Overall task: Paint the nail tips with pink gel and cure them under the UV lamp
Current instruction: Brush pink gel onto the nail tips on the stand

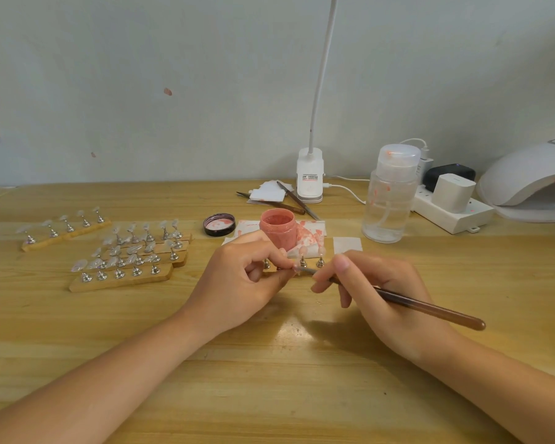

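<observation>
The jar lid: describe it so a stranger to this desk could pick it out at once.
Start at the white desk lamp base against the wall and come toward the person to the open pink gel jar. The jar lid lies just left of it, inside facing up. It is the only round black thing there, smeared pink within.

Left hand fingers curled, pinching; right hand fingers gripping, forearms converging.
</observation>
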